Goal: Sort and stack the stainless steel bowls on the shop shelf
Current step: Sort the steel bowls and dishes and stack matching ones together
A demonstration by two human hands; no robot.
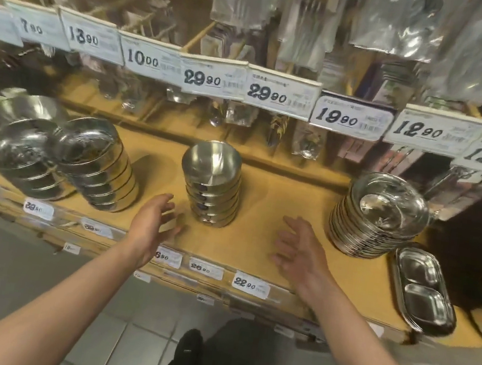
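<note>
Yellow wooden shop shelf holds the tall stack of small shiny steel bowls in the middle, between my left hand and right hand. Both are loose and hold nothing. I should cup both sides low and lift slowly so it stays straight.

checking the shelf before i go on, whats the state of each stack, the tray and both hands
left hand: open, holds nothing
right hand: open, holds nothing
middle bowl stack: upright, untouched
two left bowl stacks: leaning, side by side
right plate stack: upright, slightly uneven
two-compartment tray: flat, empty
</note>
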